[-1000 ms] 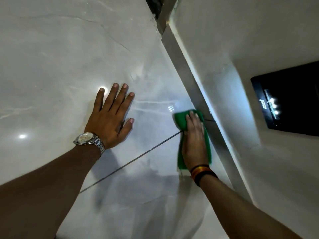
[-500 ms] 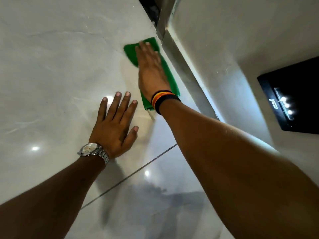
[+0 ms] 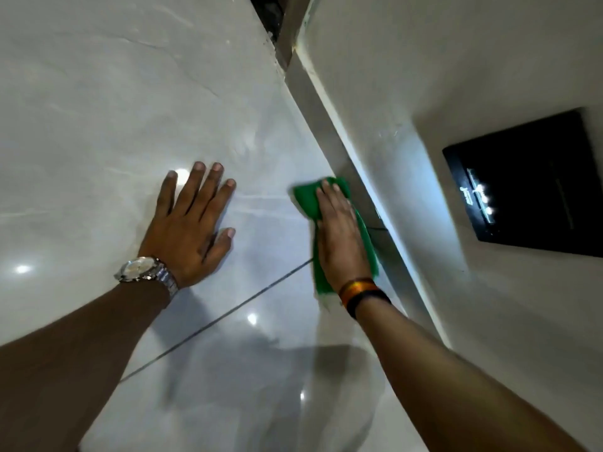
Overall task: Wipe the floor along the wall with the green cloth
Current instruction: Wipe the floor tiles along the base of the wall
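The green cloth (image 3: 306,200) lies flat on the glossy pale floor tile (image 3: 130,93), right beside the grey skirting (image 3: 326,112) at the foot of the white wall (image 3: 456,60). My right hand (image 3: 341,236) presses palm-down on the cloth, covering most of its middle; green shows past the fingertips and along both sides. A striped band and a black band sit on that wrist. My left hand (image 3: 192,230) rests flat on the bare floor to the left, fingers spread, with a silver watch on the wrist. It holds nothing.
A dark grout line (image 3: 228,316) crosses the floor under the cloth. A black panel with small lights (image 3: 528,194) is set in the wall on the right. A dark gap (image 3: 270,14) opens at the top where the wall ends.
My right hand has pulled the cloth back along the skirting from the far reach near the wall's end to beside my left hand. The left hand stays planted.
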Available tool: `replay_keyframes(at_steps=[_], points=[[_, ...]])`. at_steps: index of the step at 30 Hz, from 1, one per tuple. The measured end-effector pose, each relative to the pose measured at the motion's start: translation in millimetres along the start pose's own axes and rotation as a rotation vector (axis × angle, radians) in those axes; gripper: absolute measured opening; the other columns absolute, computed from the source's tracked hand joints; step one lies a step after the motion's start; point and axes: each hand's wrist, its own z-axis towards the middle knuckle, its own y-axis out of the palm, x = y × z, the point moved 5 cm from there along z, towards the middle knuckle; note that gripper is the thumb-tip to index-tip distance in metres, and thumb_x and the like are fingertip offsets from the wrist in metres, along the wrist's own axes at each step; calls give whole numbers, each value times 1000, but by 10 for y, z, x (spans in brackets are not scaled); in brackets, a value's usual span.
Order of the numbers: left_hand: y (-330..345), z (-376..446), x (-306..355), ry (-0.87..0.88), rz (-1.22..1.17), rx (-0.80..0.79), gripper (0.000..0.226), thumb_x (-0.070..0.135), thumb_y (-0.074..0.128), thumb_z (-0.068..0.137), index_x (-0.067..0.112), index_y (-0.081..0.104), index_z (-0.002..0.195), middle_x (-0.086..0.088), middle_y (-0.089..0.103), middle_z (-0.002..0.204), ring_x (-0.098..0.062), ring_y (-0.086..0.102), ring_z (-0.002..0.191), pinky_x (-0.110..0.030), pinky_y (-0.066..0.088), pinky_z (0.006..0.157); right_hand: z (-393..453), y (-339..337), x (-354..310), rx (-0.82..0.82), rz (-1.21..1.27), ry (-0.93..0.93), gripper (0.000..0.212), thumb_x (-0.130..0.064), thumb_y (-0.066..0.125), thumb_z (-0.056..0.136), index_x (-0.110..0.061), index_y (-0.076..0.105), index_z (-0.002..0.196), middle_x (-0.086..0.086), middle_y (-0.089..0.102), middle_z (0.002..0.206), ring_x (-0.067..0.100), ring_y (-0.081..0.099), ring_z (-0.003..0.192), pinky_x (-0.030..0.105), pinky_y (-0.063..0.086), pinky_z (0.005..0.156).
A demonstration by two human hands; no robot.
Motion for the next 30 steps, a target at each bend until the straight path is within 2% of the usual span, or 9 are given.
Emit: replay_keyframes(at_steps=[3, 5, 11, 15, 19, 25, 28, 30], points=[[7, -13, 8, -1, 6, -5, 77, 39, 46, 102, 6, 32, 170, -19, 21, 180, -41, 15, 168, -67, 9, 133, -697, -70, 339, -68, -32, 79, 65, 1, 52, 98, -14, 29, 156, 3, 28, 165, 17, 16, 155, 49, 26, 123], [20, -12, 4, 7, 7, -17, 77, 40, 45, 103, 6, 30, 171, -19, 19, 180, -41, 13, 168, -67, 8, 134, -781, -75, 361, -87, -36, 91, 62, -2, 51, 99, -13, 29, 157, 4, 27, 166, 17, 15, 156, 49, 25, 123], [21, -19, 2, -1, 23, -51, 79, 42, 44, 103, 8, 27, 172, -19, 16, 181, -40, 10, 168, -66, 5, 134, 281, -14, -92, -45, 53, -30, 61, 4, 47, 98, -13, 33, 155, 5, 28, 165, 20, 20, 155, 40, 18, 127], [19, -15, 11, 1, 35, -55, 79, 44, 40, 103, 8, 26, 172, -18, 15, 181, -40, 10, 168, -66, 5, 134, 839, -10, -406, -34, 60, -81, 55, -5, 45, 101, -8, 34, 155, 10, 30, 164, 24, 24, 153, 37, 17, 127], [21, -22, 18, -8, 31, -65, 79, 45, 36, 103, 9, 24, 172, -18, 13, 182, -40, 8, 169, -66, 4, 134, 84, -33, -24, -20, -10, -43, 67, 8, 50, 95, -12, 31, 156, 5, 28, 165, 20, 22, 154, 38, 19, 127], [30, -17, 12, -1, 35, -77, 79, 44, 39, 104, 8, 24, 172, -19, 13, 181, -42, 9, 168, -67, 5, 133, -1870, -294, 828, -187, -40, 278, 70, 4, 52, 97, -18, 24, 156, -5, 23, 161, 18, 23, 151, 56, 33, 119], [26, -20, -1, -1, 24, -79, 79, 44, 41, 103, 9, 24, 172, -19, 13, 182, -42, 8, 168, -67, 4, 133, -1904, -354, 907, -273, -56, 279, 66, 4, 51, 99, -17, 26, 156, -7, 20, 161, 18, 23, 150, 56, 34, 118], [30, -11, -1, 0, 20, -89, 80, 44, 40, 103, 10, 22, 173, -18, 12, 182, -41, 7, 168, -66, 3, 134, -1684, -336, 809, -261, -29, 258, 62, 2, 50, 100, -16, 29, 155, -8, 20, 162, 16, 22, 151, 52, 30, 122]])
